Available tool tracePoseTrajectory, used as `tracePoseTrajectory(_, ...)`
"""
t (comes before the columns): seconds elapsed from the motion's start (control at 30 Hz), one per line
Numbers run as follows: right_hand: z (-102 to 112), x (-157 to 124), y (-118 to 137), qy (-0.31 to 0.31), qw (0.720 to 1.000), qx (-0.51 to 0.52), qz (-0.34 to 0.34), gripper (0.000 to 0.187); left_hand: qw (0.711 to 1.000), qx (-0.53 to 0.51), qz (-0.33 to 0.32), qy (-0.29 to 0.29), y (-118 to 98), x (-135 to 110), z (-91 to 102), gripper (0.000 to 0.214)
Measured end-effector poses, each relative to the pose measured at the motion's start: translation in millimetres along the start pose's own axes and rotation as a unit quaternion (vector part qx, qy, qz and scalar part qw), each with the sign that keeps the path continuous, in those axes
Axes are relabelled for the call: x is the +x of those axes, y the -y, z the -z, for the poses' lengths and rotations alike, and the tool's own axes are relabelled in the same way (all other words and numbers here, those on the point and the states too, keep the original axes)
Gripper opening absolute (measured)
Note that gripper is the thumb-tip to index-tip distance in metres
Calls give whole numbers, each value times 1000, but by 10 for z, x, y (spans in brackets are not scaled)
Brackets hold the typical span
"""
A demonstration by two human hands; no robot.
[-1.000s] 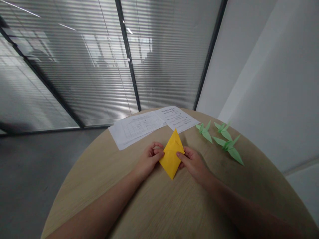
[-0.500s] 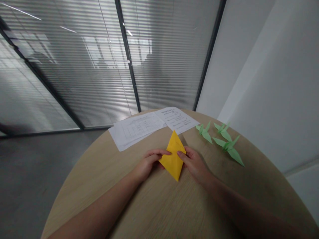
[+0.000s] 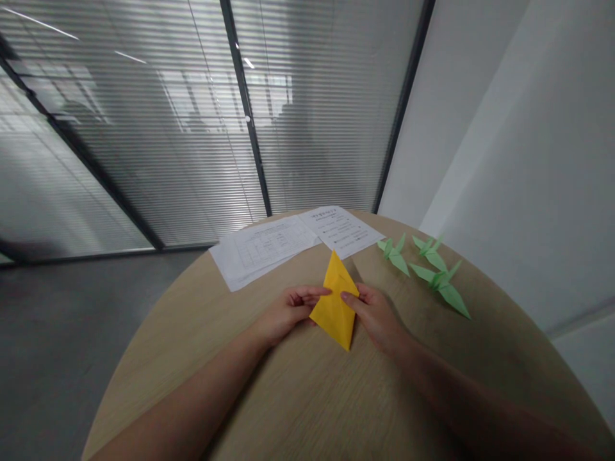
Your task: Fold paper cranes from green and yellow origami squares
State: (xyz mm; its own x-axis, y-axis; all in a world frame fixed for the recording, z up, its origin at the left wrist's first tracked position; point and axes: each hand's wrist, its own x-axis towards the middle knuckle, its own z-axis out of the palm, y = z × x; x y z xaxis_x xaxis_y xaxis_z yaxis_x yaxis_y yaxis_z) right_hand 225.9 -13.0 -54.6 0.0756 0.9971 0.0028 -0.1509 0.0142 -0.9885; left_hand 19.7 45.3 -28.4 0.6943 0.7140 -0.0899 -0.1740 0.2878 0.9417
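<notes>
Over the table in the head view is a yellow folded origami paper (image 3: 339, 307), kite-shaped, with one point up and another down to the right. My right hand (image 3: 377, 314) grips its right edge, thumb flat on the front and fingers behind. My left hand (image 3: 288, 314) is at the left edge. Its index finger lies across the front of the paper, and its thumb is by the left corner. Other fingertips of that hand are partly hidden behind the sheet.
Three green paper cranes (image 3: 444, 285) stand to the right on the round wooden table (image 3: 192, 358). Printed white sheets (image 3: 269, 246) lie along its far side. Beyond the table are a glass partition with blinds (image 3: 202, 160) and a white wall (image 3: 538, 166).
The yellow paper has turned slightly, its lower point shifting right. My left hand has loosened and slid a little, its fingers straighter at the left edge. My right hand keeps its grip.
</notes>
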Motion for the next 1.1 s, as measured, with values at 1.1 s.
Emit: tracePoseTrajectory(1.1, -44, -96, 153, 47, 989, -142, -24, 33, 969, 171, -123, -132, 31, -62, -272, 49)
